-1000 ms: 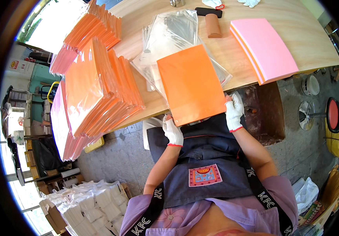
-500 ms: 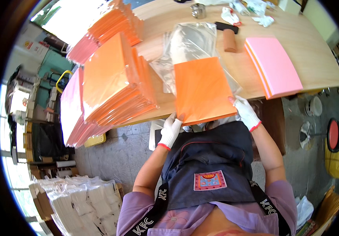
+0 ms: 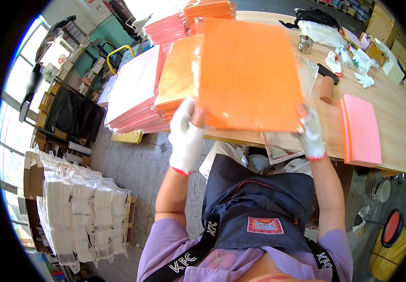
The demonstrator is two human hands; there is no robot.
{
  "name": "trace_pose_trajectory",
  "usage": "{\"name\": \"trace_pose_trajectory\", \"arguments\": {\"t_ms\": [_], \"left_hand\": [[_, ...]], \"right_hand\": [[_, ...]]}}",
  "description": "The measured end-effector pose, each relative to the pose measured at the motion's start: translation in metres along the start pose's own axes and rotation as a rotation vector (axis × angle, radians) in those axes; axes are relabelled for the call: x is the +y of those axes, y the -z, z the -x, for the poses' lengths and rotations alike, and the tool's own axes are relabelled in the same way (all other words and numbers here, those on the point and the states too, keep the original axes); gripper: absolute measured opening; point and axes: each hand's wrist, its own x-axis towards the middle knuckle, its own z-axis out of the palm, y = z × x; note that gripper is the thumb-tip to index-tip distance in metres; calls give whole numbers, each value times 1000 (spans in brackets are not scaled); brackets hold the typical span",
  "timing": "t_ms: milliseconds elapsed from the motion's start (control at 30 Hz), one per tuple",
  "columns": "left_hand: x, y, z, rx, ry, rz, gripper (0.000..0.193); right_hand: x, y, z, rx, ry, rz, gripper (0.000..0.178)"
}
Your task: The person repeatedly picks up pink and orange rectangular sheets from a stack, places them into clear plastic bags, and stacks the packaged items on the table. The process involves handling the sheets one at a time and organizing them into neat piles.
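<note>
Over the table, toward its near edge, the head view records an orange pack raised between the left hand and the right hand. Glints along its margins suggest clear film. Wrapped orange piles and wrapped pink piles occupy the left end. Clear sleeves overhang the near edge, and an unwrapped pink and orange stack sits by the near right corner.

Risks, as judged: the pack is held only at its near corners, so a loosened thumb on slick film could let it tilt or slip. Its left margin overlaps the orange piles in view; contact there could shift their uneven layers. An overhanging sleeve could slide off if brushed.

Fingers: the left hand pinches the near left corner, bare thumb tip on the upper face. The right hand pinches the near right corner likewise. On both, the remaining fingers are partly hidden and blurred; their spread cannot be told.
</note>
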Motion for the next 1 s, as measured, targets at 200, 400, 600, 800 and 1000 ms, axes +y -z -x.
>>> {"name": "trace_pose_trajectory", "arguments": {"t_ms": [200,400,600,800,1000], "left_hand": [[-8,51,-66,336,-409,-1238,20],[-43,75,-83,52,-411,-1252,37],[-43,16,-27,580,-503,-564,41],[-105,-65,53,-172,-753,-259,19],[-125,-116,95,-490,-592,3,28]], "right_hand": [[12,-83,-118,-173,77,171,43],[-29,-71,-84,-142,-263,321,40],[-14,90,30,155,-72,1065,29],[-69,212,114,412,-477,1972,55],[-47,215,115,369,-503,2073,64]]}}
